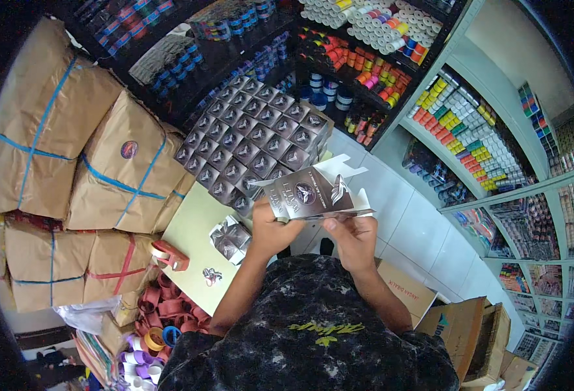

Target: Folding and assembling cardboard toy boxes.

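A partly unfolded carton (311, 190), dark grey and silver with a bird emblem and white inner flaps, is held up in front of me. My left hand (275, 229) is closed round its left end. At the lower right edge, my right hand (352, 238) pinches the card between thumb and fingers. Beyond the carton, rows of matching small boxes (248, 140) are stacked on the pale yellow table (199, 225). Left of my left forearm lies another silver carton (230, 240) with white edges. Near it rest a red tape dispenser (171, 255) and a small shiny bundle (212, 276).
Paper-wrapped parcels (118, 159) tied with straps are piled at the left. Red plastic rings (169, 303) and purple and white spools (142, 362) lie below them. Shelves of thread spools (371, 65) stand ahead, and more racks (469, 130) line the right. Cardboard boxes (463, 332) sit at lower right.
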Demonstrator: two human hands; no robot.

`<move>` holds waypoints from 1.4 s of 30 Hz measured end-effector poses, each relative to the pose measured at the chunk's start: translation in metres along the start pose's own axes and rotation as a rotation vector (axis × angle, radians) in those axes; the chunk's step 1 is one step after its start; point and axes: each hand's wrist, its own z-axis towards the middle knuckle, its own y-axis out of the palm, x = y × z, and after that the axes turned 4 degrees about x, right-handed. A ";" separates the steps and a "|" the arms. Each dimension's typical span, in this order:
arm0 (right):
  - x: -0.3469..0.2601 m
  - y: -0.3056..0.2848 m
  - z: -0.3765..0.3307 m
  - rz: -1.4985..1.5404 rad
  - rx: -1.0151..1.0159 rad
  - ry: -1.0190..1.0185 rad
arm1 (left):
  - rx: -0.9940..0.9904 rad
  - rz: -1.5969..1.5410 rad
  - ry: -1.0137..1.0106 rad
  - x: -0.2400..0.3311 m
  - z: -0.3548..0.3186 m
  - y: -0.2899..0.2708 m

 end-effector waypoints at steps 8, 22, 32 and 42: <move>-0.003 0.005 0.001 0.002 0.033 0.028 | 0.023 0.031 -0.029 0.002 -0.003 -0.002; 0.011 0.000 0.005 0.012 0.057 0.054 | 0.111 -0.125 -0.432 -0.001 -0.013 0.000; 0.020 0.003 0.010 0.101 0.037 0.137 | 0.155 -0.294 -0.543 -0.006 -0.024 -0.013; 0.037 0.014 0.028 0.205 0.135 0.228 | 0.366 -0.342 -0.640 -0.018 -0.066 -0.056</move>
